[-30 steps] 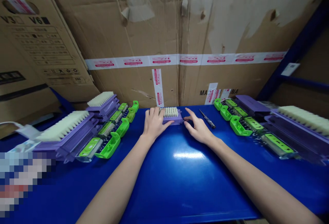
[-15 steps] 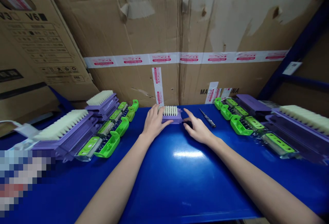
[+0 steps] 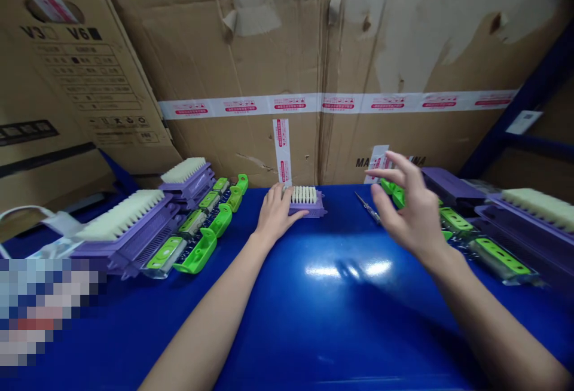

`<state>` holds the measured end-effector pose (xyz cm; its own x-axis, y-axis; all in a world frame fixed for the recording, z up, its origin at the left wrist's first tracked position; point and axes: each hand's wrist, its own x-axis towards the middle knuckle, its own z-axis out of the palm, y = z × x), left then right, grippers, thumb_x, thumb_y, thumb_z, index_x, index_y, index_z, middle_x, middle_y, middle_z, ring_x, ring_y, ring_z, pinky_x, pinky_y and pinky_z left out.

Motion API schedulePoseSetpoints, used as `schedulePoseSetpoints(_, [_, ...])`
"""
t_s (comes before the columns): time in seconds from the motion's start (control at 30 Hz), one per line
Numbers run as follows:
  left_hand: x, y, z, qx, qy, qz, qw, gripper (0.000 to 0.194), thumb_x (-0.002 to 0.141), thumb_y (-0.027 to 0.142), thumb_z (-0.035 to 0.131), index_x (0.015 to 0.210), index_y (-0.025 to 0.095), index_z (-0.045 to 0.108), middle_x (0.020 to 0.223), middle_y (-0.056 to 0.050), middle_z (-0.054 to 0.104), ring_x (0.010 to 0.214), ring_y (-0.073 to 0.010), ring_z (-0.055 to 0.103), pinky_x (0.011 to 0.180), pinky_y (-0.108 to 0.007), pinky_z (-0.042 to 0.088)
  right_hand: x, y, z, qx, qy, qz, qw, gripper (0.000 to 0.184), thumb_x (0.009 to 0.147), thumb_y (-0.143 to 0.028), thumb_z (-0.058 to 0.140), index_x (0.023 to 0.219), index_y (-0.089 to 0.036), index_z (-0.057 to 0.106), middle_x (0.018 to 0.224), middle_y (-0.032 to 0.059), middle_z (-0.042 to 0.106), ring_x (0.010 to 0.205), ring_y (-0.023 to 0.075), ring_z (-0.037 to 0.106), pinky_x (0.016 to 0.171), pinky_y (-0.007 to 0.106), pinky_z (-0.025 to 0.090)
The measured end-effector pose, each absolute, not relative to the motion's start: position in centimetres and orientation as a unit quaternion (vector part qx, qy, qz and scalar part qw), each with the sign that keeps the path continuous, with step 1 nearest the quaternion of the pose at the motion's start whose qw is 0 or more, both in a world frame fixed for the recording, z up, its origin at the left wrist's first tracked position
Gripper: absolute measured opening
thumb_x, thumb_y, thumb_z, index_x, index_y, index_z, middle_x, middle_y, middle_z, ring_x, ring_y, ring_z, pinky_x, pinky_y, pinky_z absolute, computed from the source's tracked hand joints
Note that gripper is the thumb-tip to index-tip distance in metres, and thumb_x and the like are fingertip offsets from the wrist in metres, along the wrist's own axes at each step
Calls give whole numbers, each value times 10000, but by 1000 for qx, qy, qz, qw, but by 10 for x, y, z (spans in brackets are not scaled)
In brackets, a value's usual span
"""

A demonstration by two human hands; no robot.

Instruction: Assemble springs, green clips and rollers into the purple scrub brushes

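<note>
A small purple brush block with white bristles (image 3: 307, 199) sits at the far middle of the blue table (image 3: 314, 307). My left hand (image 3: 275, 214) grips its left end, thumb along the front edge. My right hand (image 3: 406, 211) hovers raised to the right, fingers spread and empty, above a small screwdriver (image 3: 368, 207) and the near end of a row of green parts (image 3: 452, 220).
Long purple brushes (image 3: 125, 223) and green clips (image 3: 201, 241) lie at the left. More purple brushes (image 3: 533, 211) lie at the right. Cardboard boxes (image 3: 278, 68) wall off the back. A blue rack post (image 3: 515, 110) stands at the right.
My right hand let go of the small brush's right end, lifted and swung right over the screwdriver and green parts. My left hand stayed on the brush.
</note>
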<state>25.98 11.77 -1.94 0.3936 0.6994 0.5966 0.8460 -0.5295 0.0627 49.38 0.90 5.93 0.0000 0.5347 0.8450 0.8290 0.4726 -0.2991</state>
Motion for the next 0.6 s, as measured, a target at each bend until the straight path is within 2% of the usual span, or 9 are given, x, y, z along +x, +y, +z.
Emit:
schedulePoseSetpoints(0.17, [261, 118, -18, -822, -469, -295, 126, 664, 782, 596, 565, 1250, 137, 464, 1296, -192, 467, 1225, -329, 424, 978, -456, 395, 516, -36, 74, -536, -623, -256, 508, 455, 858, -281, 546, 1295, -229, 432, 1018, 72, 697, 937, 215, 665, 814, 355, 504])
schedulePoseSetpoints(0.27, [261, 116, -17, -824, -469, -295, 121, 662, 783, 592, 567, 1248, 132, 464, 1286, -186, 472, 1213, -328, 429, 979, -448, 396, 545, -51, 61, -573, -620, -325, 427, 358, 852, -304, 538, 1199, -219, 518, 993, 102, 695, 931, 235, 664, 810, 344, 507])
schedulePoseSetpoints(0.33, [261, 116, -17, -823, -470, -296, 120, 663, 783, 588, 570, 1252, 132, 461, 1282, -187, 472, 1218, -330, 424, 980, -450, 394, 569, -57, 45, -593, -632, -372, 333, 273, 859, -315, 487, 1091, -199, 573, 958, 142, 687, 909, 270, 653, 809, 376, 503])
schedulePoseSetpoints(0.47, [261, 117, -18, -822, -468, -301, 120, 643, 779, 578, 583, 1245, 150, 465, 1284, -183, 470, 1215, -329, 426, 964, -459, 403, 614, -70, 4, -645, -632, -390, 178, 299, 850, -325, 399, 1075, -208, 557, 868, 170, 688, 839, 325, 639, 673, 422, 494])
schedulePoseSetpoints(0.6, [260, 118, -18, -823, -468, -298, 119, 645, 781, 586, 574, 1247, 153, 463, 1276, -174, 476, 1212, -327, 427, 962, -456, 401, 642, -82, -29, -671, -631, -371, 122, 313, 815, -322, 401, 1088, -245, 532, 890, 162, 693, 809, 331, 628, 581, 425, 458])
